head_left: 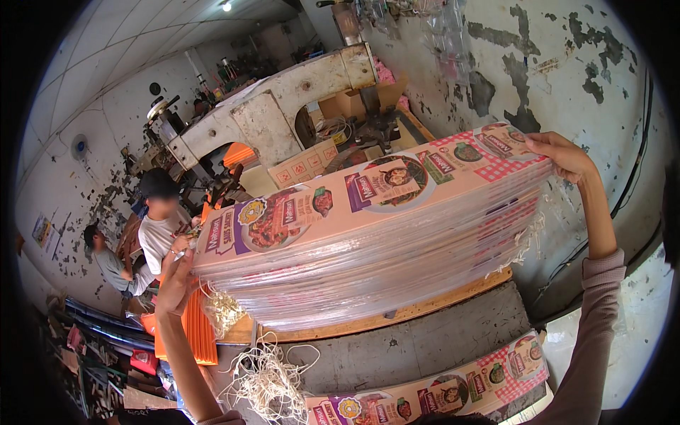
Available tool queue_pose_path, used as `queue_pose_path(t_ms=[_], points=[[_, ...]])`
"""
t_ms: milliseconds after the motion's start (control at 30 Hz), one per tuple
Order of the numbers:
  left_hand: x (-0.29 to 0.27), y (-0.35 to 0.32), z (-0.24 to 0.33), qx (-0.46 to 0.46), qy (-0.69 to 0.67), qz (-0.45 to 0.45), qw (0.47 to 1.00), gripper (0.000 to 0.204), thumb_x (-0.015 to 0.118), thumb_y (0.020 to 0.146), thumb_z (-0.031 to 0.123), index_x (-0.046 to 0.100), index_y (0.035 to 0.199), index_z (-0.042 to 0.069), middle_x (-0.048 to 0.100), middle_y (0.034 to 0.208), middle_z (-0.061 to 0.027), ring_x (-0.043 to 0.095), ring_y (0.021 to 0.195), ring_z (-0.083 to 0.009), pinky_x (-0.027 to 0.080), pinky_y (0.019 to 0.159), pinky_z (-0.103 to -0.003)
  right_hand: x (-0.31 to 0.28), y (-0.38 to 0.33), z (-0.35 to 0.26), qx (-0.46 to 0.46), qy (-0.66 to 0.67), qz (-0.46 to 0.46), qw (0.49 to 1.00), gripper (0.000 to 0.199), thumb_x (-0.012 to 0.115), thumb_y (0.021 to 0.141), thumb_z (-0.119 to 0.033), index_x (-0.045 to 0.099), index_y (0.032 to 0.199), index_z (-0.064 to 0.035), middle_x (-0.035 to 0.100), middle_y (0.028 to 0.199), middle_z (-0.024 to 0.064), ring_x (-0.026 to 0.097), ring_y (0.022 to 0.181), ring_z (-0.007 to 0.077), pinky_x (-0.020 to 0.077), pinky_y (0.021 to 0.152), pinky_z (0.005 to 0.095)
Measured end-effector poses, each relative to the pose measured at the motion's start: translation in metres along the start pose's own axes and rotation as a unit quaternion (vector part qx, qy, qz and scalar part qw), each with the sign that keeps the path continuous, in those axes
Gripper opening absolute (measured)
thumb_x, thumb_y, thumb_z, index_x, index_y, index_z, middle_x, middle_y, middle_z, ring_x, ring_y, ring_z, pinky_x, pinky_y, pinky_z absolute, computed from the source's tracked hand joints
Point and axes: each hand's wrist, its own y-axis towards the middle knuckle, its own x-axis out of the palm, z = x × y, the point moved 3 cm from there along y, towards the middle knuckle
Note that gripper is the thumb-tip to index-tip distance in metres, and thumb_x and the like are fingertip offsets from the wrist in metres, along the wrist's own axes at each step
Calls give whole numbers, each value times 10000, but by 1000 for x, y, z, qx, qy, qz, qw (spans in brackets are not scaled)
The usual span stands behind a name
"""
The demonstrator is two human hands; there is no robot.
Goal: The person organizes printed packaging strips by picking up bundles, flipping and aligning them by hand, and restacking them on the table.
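Head view: left hand (173, 283) at 9 o'clock and right hand (567, 157) at 2, fingers pinching the printed sheet stack (368, 241); likely squaring it on the worktop (425, 308)

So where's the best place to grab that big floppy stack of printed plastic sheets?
Probably at its two short ends, coming in from either side. The stack of printed sheets is long, thin and slippery-looking, and sags across the wooden board. The left hand and right hand already hold opposite ends, which likely stops the layers sliding apart.
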Motion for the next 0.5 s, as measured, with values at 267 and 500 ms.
queue_pose_path(t_ms=[267, 500], points=[[-13, -9, 37, 68, 135, 128, 980, 527, 384, 833, 475, 457, 1150, 60, 501, 1111, -84, 449, 1059, -178, 327, 869, -320, -7, 12, 11, -41, 28, -41, 998, 625, 550, 795, -284, 269, 1225, 73, 441, 1143, 135, 459, 1025, 163, 414, 834, 283], [11, 32, 61, 76, 149, 159, 973, 660, 305, 817, 560, 447, 1157, 13, 481, 1143, -130, 433, 1086, -211, 290, 912, -322, -12, 14, 16, -47, 24, -22, 998, 609, 558, 791, -261, 279, 1231, 54, 436, 1149, 132, 454, 1019, 168, 397, 844, 279]])
